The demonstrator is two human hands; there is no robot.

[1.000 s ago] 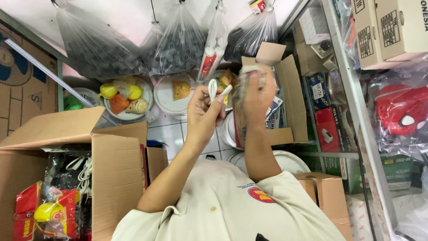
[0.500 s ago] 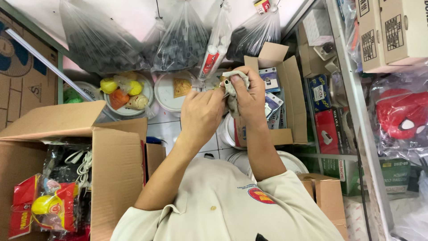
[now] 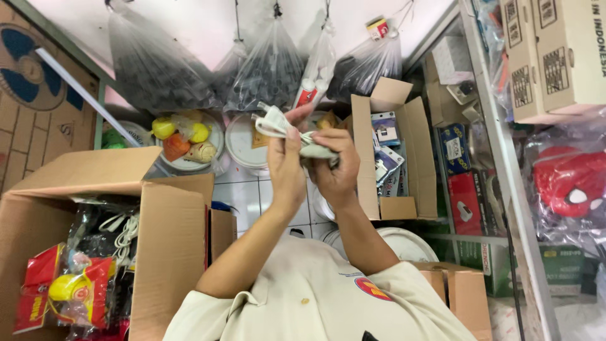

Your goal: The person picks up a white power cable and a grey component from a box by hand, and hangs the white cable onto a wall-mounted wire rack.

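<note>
Both hands are raised in front of my chest and close around a bundle of white cable (image 3: 273, 121). My left hand (image 3: 285, 169) grips the bundle from the left, and a loop of the cable sticks out above its fingers. My right hand (image 3: 336, 172) wraps the greyish folded part from the right, thumb on top. The two hands touch each other. How long the cable is stays hidden inside the fists.
An open cardboard box (image 3: 170, 252) at the left holds red and yellow packets and white cords. Another open box (image 3: 366, 151) with packaged parts lies just right of my hands. Plates with plastic fruit (image 3: 183, 142) rest on the tiled floor. Bags of dark parts (image 3: 268, 69) hang ahead, and shelves (image 3: 505, 158) line the right.
My hands have come together and dropped slightly. The cable, earlier held apart between them, is now bunched in both fists.
</note>
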